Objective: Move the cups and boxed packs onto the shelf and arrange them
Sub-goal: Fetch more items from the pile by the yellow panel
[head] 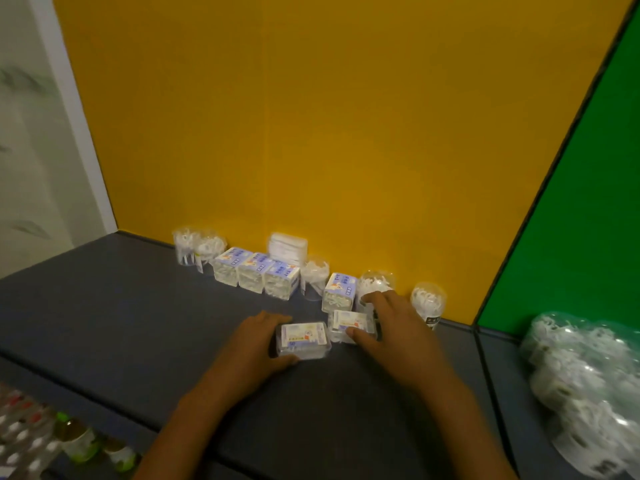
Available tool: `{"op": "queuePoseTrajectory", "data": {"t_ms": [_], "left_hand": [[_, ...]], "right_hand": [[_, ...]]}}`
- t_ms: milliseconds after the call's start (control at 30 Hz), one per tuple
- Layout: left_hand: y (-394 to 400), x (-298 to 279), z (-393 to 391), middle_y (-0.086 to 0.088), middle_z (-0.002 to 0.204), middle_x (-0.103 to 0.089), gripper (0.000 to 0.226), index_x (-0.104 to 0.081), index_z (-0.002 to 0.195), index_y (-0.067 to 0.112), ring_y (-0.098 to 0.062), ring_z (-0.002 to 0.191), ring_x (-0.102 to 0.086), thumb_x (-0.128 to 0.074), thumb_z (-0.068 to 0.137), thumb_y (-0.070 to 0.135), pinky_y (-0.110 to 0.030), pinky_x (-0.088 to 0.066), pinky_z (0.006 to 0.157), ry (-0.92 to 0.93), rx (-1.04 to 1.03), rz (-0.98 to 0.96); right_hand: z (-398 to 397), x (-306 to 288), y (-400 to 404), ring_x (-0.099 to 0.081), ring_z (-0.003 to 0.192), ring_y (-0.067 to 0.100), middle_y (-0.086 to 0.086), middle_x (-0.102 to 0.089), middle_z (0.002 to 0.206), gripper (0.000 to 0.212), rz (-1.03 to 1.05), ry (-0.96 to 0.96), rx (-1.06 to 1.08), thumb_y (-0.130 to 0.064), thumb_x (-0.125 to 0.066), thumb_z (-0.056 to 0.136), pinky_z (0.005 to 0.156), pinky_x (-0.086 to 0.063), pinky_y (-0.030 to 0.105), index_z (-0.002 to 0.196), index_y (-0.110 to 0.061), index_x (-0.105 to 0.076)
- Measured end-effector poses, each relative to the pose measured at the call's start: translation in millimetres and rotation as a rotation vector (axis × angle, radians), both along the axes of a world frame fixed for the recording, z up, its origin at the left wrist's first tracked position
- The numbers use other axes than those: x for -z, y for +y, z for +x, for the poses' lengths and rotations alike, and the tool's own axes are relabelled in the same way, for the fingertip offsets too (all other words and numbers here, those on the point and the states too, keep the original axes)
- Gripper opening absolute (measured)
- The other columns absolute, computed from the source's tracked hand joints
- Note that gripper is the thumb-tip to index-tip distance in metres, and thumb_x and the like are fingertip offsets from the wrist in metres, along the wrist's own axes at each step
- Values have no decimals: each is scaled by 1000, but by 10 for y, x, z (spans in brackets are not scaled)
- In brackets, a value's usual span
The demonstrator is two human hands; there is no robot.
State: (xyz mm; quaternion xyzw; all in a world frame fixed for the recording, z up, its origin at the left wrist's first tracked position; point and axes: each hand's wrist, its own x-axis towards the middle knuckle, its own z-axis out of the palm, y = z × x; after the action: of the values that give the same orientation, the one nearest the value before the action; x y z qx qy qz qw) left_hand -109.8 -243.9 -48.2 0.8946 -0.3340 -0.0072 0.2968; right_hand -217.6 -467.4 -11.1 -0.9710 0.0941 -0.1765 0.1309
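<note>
Arranging is under way: a boxed pack [304, 340] is gripped by the left hand [258, 344] on the grey shelf [138, 306], another pack [351, 325] by the right hand [391, 327]. Next, both probably need sliding back beside the row of packs [256, 273] and cups [313, 275].

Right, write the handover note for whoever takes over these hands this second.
Left hand: grips a boxed pack lying flat on the grey shelf.
Right hand: fingers over a second flat pack, thumb at its front edge.
Done: at the yellow back wall stand two cups, a row of three packs, a white box behind them, then a cup, a pack and two more cups.
Left: stand both held packs in the row; a bagged bundle of cups waits at right.
</note>
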Motion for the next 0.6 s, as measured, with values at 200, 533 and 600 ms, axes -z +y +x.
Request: {"op": "queuePoseTrajectory", "data": {"t_ms": [200,533,600], "left_hand": [[-24,17,211,16,116,-53,61,-53,124,30,0,105,-52,-82,71,32,-11,-43,83,-8,37,-201],[-98,59,360,5,117,-55,59,-57,120,20,16,105,-50,-82,69,6,-1,-43,77,-49,-23,-618],[-57,106,377,4,121,-55,60,-56,121,20,7,110,-52,-82,69,8,-1,-43,82,-68,-45,-631]], "right_hand": [[-7,164,24,-49,114,11,-10,-47,127,53,44,-59,72,-55,-59,87,85,-45,24,131,-31,-43],[15,359,-121,-47,113,5,-14,-46,125,55,89,-75,48,-54,-63,84,87,-42,20,131,-34,-44],[30,373,-122,-45,116,5,-14,-45,128,58,80,-60,34,-56,-63,84,91,-42,21,134,-34,-43]]}}
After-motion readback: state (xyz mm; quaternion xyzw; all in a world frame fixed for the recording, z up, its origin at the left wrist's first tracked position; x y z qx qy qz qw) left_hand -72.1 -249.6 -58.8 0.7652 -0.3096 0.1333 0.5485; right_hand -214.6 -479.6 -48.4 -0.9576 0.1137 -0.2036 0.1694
